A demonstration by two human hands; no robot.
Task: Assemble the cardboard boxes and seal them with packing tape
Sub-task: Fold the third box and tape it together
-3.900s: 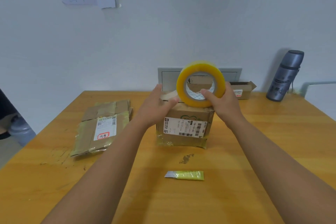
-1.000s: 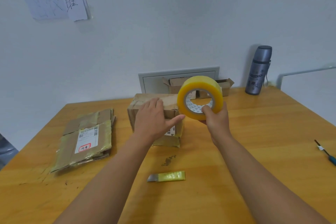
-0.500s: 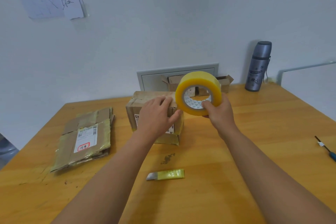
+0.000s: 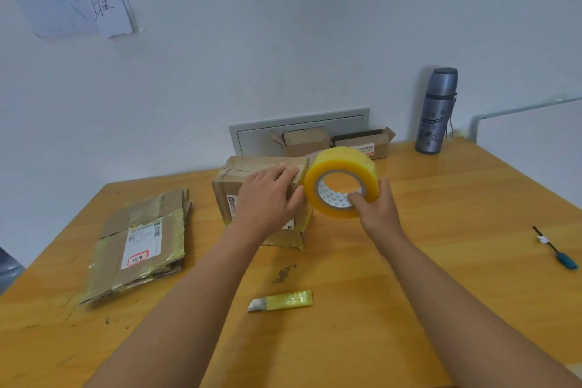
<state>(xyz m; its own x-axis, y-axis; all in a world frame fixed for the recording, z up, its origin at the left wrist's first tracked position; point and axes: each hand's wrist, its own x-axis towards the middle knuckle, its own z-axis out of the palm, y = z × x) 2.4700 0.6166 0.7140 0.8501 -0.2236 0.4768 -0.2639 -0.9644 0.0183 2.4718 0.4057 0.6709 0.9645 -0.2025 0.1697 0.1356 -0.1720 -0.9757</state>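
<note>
A small assembled cardboard box [image 4: 231, 186] with a white shipping label stands in the middle of the wooden table [image 4: 456, 230]. My left hand [image 4: 267, 198] lies flat on the box's top and front right, fingers fairly straight. My right hand [image 4: 374, 208] grips a yellow roll of packing tape [image 4: 341, 181], thumb inside its core, held upright just right of the box's top edge. Whether a strip runs from the roll to the box is not clear.
Flattened cardboard boxes [image 4: 138, 242] lie stacked at the left. Two small open boxes [image 4: 305, 138] [image 4: 362, 143] stand at the back by the wall panel. A grey flask [image 4: 436, 110] stands back right. A yellow utility knife [image 4: 282, 301] lies near me, and a blue-handled tool [image 4: 554, 249] at the right.
My left hand has slid along the box top toward its right edge. The tape roll has stayed close to the box's right side, shifting slightly. The view has tilted a little.
</note>
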